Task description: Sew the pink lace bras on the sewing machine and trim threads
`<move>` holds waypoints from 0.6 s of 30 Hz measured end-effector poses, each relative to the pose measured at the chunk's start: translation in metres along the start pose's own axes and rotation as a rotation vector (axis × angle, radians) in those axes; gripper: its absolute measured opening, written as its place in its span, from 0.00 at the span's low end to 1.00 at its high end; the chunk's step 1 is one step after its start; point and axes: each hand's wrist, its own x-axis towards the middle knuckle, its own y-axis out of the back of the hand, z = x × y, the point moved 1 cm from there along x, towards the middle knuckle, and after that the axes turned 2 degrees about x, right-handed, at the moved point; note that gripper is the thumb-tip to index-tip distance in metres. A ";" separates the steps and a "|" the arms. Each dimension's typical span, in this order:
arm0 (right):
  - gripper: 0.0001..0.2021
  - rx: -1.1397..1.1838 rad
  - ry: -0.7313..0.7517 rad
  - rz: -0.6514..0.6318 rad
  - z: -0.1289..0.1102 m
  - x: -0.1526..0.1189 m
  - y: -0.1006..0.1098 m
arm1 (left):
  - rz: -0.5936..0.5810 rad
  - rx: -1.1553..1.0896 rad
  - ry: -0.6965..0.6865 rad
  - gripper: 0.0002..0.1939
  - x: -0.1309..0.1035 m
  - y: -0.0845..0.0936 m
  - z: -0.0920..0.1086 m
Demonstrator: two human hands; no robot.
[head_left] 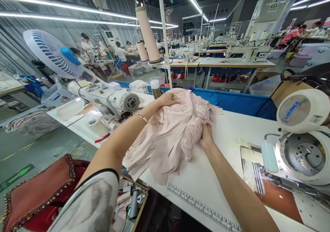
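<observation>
A loose heap of pale pink fabric pieces with lace patterns [167, 132] lies on the white sewing table [227, 128]. My left hand [168, 99] reaches to the heap's far left side, its fingers curled onto the cloth. At the right edge, my right hand [206, 137] grips the fabric, with its fingertips hidden among the folds. The heap's layers hang slightly over the near table edge. Just behind my left hand stands a clear bottle with a white cap [156, 88].
A sewing machine [116, 99] stands left of the heap, another machine with a round opened cover [300, 149] to the right. Thread cones [148, 35] rise behind. A fan [51, 53], a red cushioned chair [41, 190] and an open drawer [134, 204] are nearby.
</observation>
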 end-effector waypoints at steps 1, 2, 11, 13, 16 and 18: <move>0.23 0.012 0.022 0.001 -0.006 0.001 0.001 | -0.027 0.039 -0.035 0.25 -0.009 0.001 0.005; 0.23 0.022 0.042 -0.001 -0.012 0.002 0.001 | -0.054 0.078 -0.068 0.26 -0.022 0.001 0.009; 0.13 -0.085 -0.007 -0.094 -0.057 0.020 0.002 | 0.168 0.400 -0.116 0.61 -0.165 -0.059 -0.019; 0.15 -0.126 0.004 -0.085 -0.043 0.015 0.002 | 0.263 0.278 0.007 0.62 -0.173 -0.065 -0.034; 0.15 -0.181 0.023 -0.080 -0.016 0.000 0.004 | 0.299 -0.046 0.192 0.62 -0.167 -0.066 -0.053; 0.17 -0.223 0.034 -0.111 -0.001 -0.010 0.002 | 0.273 -0.220 0.270 0.57 -0.153 -0.063 -0.061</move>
